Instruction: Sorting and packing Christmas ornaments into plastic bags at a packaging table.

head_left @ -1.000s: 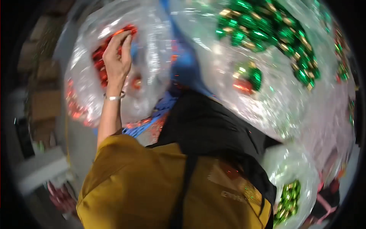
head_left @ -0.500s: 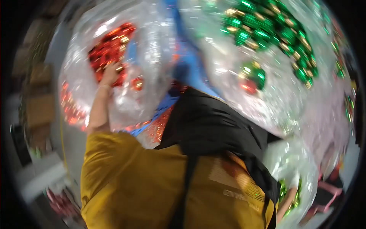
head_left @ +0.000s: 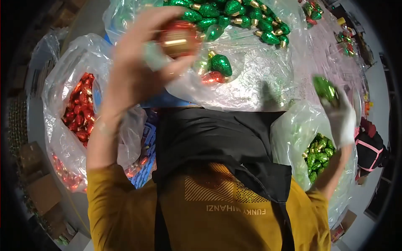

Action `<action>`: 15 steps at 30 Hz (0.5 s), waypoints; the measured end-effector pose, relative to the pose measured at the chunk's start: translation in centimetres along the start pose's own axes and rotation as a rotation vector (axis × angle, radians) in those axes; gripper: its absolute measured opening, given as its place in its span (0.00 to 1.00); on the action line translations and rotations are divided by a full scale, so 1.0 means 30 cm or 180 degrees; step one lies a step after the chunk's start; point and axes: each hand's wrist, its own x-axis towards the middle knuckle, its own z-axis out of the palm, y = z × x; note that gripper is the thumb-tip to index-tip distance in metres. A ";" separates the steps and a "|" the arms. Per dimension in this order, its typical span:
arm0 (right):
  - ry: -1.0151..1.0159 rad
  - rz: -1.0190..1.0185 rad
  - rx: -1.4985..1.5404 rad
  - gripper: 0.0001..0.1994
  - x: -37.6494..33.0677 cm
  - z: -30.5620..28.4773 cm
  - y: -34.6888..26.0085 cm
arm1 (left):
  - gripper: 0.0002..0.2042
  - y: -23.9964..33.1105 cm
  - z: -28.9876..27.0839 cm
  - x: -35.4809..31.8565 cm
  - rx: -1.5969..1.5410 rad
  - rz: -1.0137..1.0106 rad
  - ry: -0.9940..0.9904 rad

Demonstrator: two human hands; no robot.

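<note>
Raised over the table's left part, my left hand point(head_left: 136, 62) is closed round a shiny red bulb ornament point(head_left: 180, 39) with a gold cap; both are blurred. At the right, my right hand point(head_left: 342, 121), in a white glove, grips a light green bulb ornament point(head_left: 325, 90) above a plastic bag. Between the hands, a small cluster lies on the table's plastic cover point(head_left: 259, 75): a dark green bulb ornament point(head_left: 221, 65), a red bulb ornament point(head_left: 213, 78) and a light green one point(head_left: 204, 65). Farther back are several dark green bulb ornaments point(head_left: 266, 25).
A clear bag point(head_left: 54, 94) of red bulb ornaments point(head_left: 79, 111) stands at the left, beside a blue crate point(head_left: 144, 167). Another bag point(head_left: 287, 125) with light green bulb ornaments point(head_left: 320, 157) is at my right. Mixed clusters point(head_left: 345, 39) lie at the far right.
My left hand has left the red bag and come up over the table with a red bulb ornament. My right hand has risen from its bag with a light green one. The view has shifted.
</note>
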 end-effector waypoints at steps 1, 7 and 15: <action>-0.0236 0.0220 0.1215 0.21 0.037 0.048 -0.045 | 0.24 0.009 0.082 0.058 -0.0149 -0.0003 -0.0433; -0.1638 -0.0060 -0.1017 0.20 0.330 0.327 -0.094 | 0.18 -0.081 0.338 0.186 0.0876 0.0510 -0.2043; -0.0119 -0.0679 -0.0410 0.14 0.412 0.702 -0.064 | 0.16 -0.067 0.361 0.304 -0.0249 -0.0855 -0.3541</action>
